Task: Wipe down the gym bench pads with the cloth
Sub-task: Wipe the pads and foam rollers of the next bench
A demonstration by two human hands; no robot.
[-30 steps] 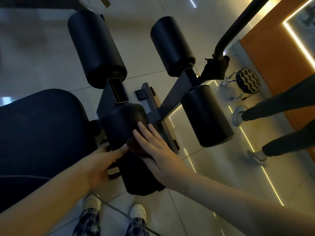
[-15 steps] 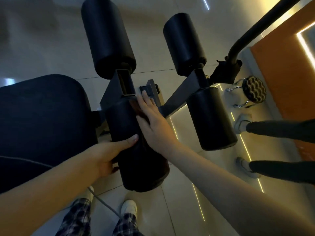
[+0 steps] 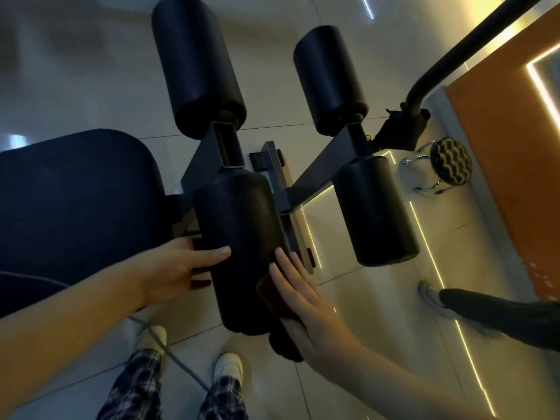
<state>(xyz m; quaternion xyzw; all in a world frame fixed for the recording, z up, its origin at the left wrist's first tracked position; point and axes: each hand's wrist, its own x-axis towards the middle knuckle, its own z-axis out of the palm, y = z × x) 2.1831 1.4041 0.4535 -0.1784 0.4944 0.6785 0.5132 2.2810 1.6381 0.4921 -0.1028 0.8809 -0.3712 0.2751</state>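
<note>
On the roller, flat right hand presses cloth.

This is a gym, dimly lit. A black padded bench with four black foam rollers on a grey steel frame stands on a glossy tiled floor. Right of the frame, light strips run in the floor, an orange wall carries a glowing line, a curved black machine bar rises, and a chrome-legged stool stands near another person's trainers
</note>
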